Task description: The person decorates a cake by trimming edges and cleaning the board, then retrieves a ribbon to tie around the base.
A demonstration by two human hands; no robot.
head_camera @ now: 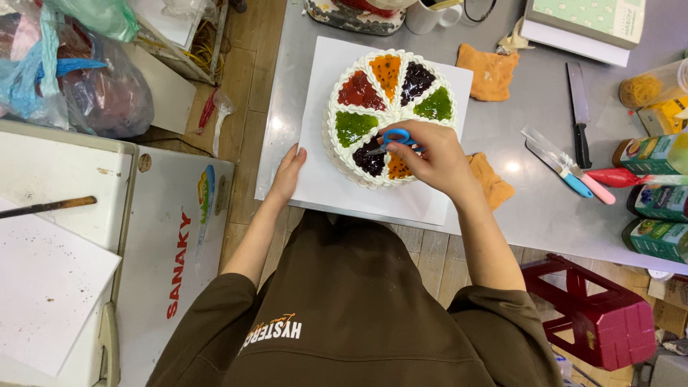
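A person stood at a grey steel table, seen from above, at work on a round cake. The cake sat on a white square board near the table's front edge. White cream piping divided its top into wedges of red, orange, dark purple and green glaze.

The right hand was closed around blue-handled scissors, fingers through the loops, held low over the near side of the cake above a dark wedge. Whether the blades touched the glaze could not be told. The left hand lay flat and open on the board's left edge, gripping nothing, steadying it.

To do this well, it seemed best to keep the board pinned, hold the scissor tips shallow, and stay clear of the piped ridges, since cream smears easily.

Nearby lay two orange cloths, a knife, spatulas, green cartons at the right, and a white mug behind the cake. A red stool stood below.
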